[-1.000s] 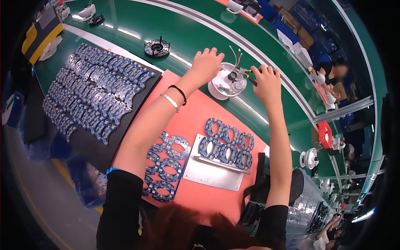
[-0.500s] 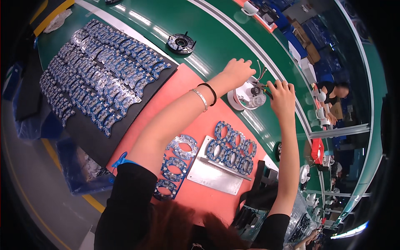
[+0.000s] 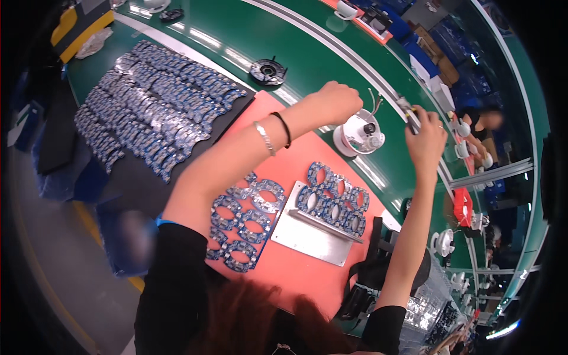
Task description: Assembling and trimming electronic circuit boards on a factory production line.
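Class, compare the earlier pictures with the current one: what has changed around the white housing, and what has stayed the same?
The right hand has drawn the pliers away from the white housing, to the right; it still grips them. Unchanged: the left hand at the housing's upper left, and the circuit boards on the metal plate.

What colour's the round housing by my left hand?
Round housing: white, best in the head view.

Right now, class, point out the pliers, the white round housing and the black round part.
Pliers (image 3: pixel 406 107): head view, around the pivot.
White round housing (image 3: pixel 342 144): head view, outer side wall.
Black round part (image 3: pixel 268 71): head view, central hub.
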{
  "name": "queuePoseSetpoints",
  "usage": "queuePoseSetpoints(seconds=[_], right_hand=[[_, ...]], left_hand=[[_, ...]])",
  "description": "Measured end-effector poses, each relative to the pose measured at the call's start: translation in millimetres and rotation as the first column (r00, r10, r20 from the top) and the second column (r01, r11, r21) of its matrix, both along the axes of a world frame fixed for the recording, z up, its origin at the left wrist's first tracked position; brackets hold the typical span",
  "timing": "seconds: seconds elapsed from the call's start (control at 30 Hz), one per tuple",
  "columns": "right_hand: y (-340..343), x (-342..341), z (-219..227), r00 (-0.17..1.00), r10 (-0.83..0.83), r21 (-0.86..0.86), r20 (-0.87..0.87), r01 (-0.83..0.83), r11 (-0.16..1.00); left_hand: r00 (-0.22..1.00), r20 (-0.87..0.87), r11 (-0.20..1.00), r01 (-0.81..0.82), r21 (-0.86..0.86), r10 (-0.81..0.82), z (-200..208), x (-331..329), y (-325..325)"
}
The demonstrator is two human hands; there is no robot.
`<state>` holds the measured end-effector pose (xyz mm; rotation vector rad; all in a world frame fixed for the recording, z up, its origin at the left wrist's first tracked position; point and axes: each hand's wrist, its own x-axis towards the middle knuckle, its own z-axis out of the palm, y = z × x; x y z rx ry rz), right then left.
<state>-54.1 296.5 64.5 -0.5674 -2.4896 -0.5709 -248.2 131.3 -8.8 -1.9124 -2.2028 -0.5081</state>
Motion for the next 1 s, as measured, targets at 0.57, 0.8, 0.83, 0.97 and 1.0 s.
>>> queuePoseSetpoints(seconds=[0.57, 0.8, 0.83, 0.97, 1.0], right_hand=[[-59, 140, -5, 0.478, -0.208, -0.475, -0.854, -0.549, 0.688], [-52, 147, -15, 0.425, -0.181, -0.426, -0.887, -0.601, 0.676], [-52, 148, -15, 0.429, -0.185, -0.432, -0.884, -0.602, 0.672], [-50, 158, -16, 0.447, -0.148, -0.419, -0.882, -0.602, 0.679], [-49, 160, -17, 0.433, -0.17, -0.425, -0.885, -0.606, 0.672]], left_hand=[[0.375, 0.119, 0.392, -0.851, -0.349, 0.919, -20, 174, -498], [0.71, 0.393, 0.748, -0.659, 0.08, 0.584, -34, 197, -356], [0.749, 0.409, 0.799, -0.597, 0.075, 0.521, -38, 199, -336], [0.847, 0.423, 0.918, -0.389, 0.08, 0.323, -63, 198, -294], [0.848, 0.423, 0.919, -0.385, 0.08, 0.319, -67, 198, -291]])
